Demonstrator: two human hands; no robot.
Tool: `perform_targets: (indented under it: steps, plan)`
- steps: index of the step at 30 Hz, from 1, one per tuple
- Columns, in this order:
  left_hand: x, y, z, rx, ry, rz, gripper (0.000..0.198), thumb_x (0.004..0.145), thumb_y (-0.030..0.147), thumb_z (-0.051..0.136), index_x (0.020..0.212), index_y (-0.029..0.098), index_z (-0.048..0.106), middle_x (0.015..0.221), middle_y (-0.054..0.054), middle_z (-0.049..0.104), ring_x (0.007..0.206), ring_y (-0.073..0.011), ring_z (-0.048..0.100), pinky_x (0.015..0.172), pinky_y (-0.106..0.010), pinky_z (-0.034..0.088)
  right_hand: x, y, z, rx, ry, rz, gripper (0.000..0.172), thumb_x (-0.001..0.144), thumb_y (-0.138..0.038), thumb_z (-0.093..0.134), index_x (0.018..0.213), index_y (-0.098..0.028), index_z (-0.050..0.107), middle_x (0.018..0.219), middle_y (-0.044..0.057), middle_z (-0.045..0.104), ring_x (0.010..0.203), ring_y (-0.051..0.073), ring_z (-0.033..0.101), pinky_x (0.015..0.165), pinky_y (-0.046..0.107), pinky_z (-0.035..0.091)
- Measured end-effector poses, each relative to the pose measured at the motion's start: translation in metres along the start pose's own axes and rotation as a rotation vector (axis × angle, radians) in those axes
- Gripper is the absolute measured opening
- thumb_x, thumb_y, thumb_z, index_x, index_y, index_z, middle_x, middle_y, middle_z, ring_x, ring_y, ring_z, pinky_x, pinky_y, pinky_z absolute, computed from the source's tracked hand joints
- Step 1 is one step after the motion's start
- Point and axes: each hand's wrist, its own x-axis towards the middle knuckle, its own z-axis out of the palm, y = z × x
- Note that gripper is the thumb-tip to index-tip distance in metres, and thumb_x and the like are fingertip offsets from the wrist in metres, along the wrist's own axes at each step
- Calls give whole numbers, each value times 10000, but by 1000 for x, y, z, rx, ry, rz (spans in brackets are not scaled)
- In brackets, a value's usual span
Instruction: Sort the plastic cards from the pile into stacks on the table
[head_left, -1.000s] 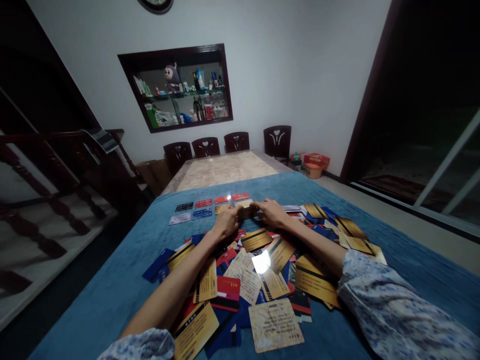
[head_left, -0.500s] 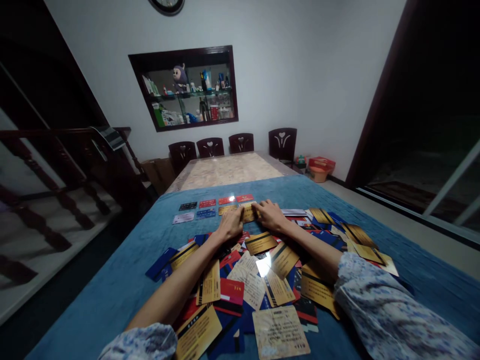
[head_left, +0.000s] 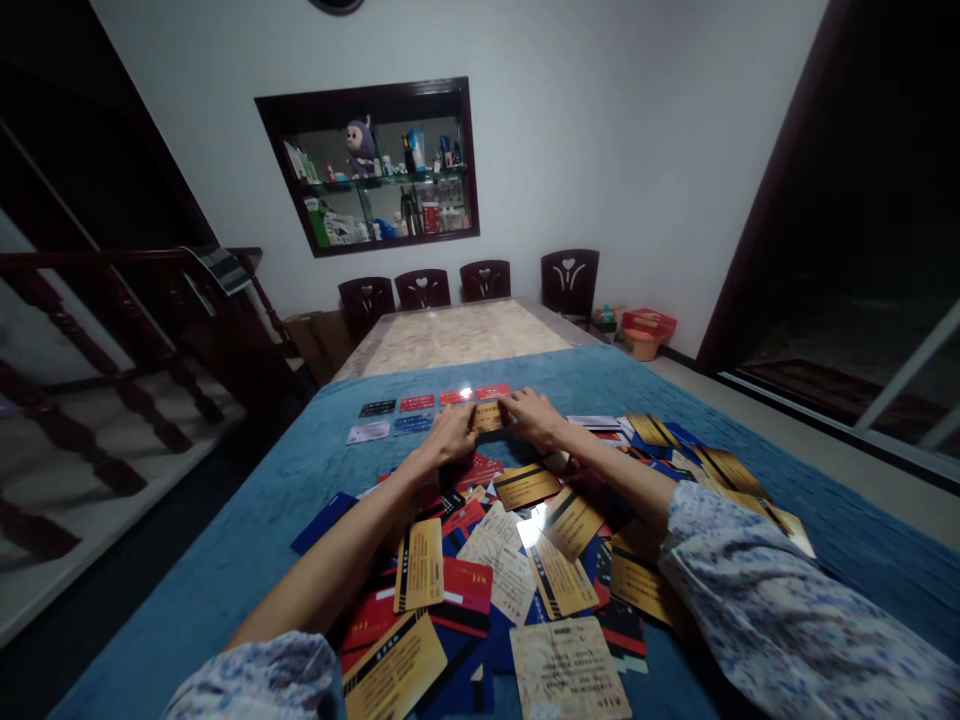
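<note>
My left hand [head_left: 448, 440] and my right hand [head_left: 534, 415] reach far across a blue cloth [head_left: 247, 560], and both pinch the ends of one gold card [head_left: 488, 417]. That card sits at the right end of two short rows of cards [head_left: 409, 414] laid flat: red ones in the far row, a pale and a blue one in the near row. Between my forearms lies a loose heap of cards [head_left: 517, 560] in gold, red, blue and cream, some overlapping.
A marble-topped table [head_left: 461, 338] extends beyond the cloth, with several dark chairs [head_left: 480, 281] behind it. A wall niche [head_left: 379, 170] holds bottles and a plush toy. A stair railing [head_left: 112, 330] runs at left; a red basin [head_left: 646, 330] sits on the floor at right.
Both hands with the gold card have shifted slightly forward toward the laid-out rows. My view has tilted a little, so the card heap sits lower in the picture.
</note>
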Motion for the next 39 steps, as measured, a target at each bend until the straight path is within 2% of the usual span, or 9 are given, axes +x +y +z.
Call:
perform_targets:
  steps: [6,16,20,27,39]
  plan:
    - [1,-12,-19,138,-43,-85,440,829,255,621,1266,212,584,1259,-134,577,1189,-308,511,922,-407,456,12,-12,-14,-35,-32,-42,317,919,-281,545,1225,-215,592,1269,166,601,1165,321,492,881,457,458]
    - [8,-33,-35,216,-142,-104,404,860,255,585,1264,253,573,1297,-116,544,1253,-329,416,971,-484,412,49,-24,-16,-63,-106,-72,361,906,-354,579,1238,-221,631,1280,182,583,1202,341,464,923,518,439]
    - [12,-43,-33,231,-174,-107,419,853,251,583,1271,277,567,1328,-108,533,1258,-324,387,970,-485,396,58,-27,-14,-60,-160,-82,346,903,-362,596,1222,-240,652,1307,172,584,1230,351,456,945,543,428]
    - [19,-53,-24,239,-221,-113,364,850,281,564,1209,245,611,1318,-123,545,1265,-342,375,965,-514,379,72,-33,-2,-112,-198,-71,465,874,-349,619,1318,-213,617,1365,190,574,1280,374,444,975,566,422]
    - [26,-61,-10,252,-259,-130,288,810,238,558,1077,232,666,1250,-146,583,1253,-371,392,949,-575,361,78,-40,7,-108,-230,-36,426,855,-272,595,1268,-216,681,1387,185,580,1299,380,456,1025,604,400]
